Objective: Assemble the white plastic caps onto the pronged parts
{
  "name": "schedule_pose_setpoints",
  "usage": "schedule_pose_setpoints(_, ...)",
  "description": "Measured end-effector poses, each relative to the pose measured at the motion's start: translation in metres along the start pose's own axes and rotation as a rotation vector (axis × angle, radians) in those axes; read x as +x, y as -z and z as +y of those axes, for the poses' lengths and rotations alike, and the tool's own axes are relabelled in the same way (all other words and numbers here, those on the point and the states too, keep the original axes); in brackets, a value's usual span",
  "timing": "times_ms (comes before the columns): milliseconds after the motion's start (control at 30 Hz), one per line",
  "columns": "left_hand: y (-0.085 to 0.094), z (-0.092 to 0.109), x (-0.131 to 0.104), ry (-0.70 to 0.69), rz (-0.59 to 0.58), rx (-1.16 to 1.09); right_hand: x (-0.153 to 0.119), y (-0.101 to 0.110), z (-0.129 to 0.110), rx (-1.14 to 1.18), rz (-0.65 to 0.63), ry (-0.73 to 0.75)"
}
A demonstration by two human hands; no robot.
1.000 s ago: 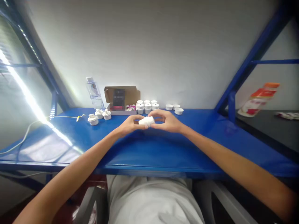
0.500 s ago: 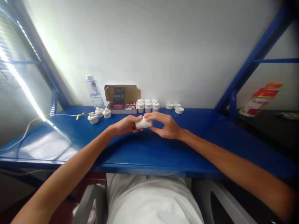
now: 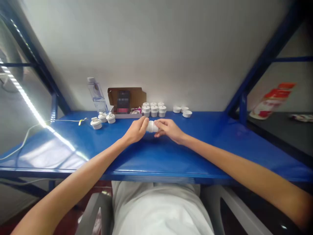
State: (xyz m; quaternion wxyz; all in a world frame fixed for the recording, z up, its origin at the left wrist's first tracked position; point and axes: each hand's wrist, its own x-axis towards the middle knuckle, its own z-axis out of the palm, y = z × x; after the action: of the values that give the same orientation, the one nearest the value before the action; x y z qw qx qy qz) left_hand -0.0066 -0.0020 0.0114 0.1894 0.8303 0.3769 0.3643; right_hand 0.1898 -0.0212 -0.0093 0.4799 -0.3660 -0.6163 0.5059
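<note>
Above the blue table (image 3: pixel 146 160), a small white plastic fitting (image 3: pixel 152 126) lies sideways between my hands. It is round, with a ridge around its middle. My left hand (image 3: pixel 137 130) is closed around its left end, the thumb along the top. On the other end the fingertips and thumb of my right hand (image 3: pixel 170 130) are pinched. Both ends of the fitting are partly hidden by fingers. Straight beyond it stand several stacked white round fittings (image 3: pixel 154 111). Nearer my left hand sit white fittings with knobbed tops (image 3: pixel 96 123).
An opened cardboard box (image 3: pixel 144 94) and a clear water bottle (image 3: pixel 97 98) stand along the wall. White round cups (image 3: pixel 187 114) are at the back right. A white cable (image 3: pixel 61 120) crosses the left side. A red-and-white bottle (image 3: pixel 271 101) is far right, beyond a blue frame post (image 3: pixel 243 109).
The fitting has shifted slightly right and up, from tilted to nearly level. My left hand has turned with its thumb and back upward; my right-hand fingers have closed nearer around its end.
</note>
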Motion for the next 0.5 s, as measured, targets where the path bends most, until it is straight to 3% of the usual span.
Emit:
schedule_pose_setpoints(167, 0.001, 0.001, -0.003, -0.022, 0.017, 0.024, -0.004, -0.006, -0.002, -0.011, 0.028, 0.124)
schedule_pose_setpoints(367, -0.002, 0.006, -0.005, -0.167, -0.087, -0.055, -0.001, -0.002, 0.007, 0.138, 0.009, -0.272)
schedule_pose_setpoints(500, 0.001, 0.006, 0.0, -0.165, -0.088, -0.298, 0.003, 0.003, 0.006, 0.165, 0.1, -0.232)
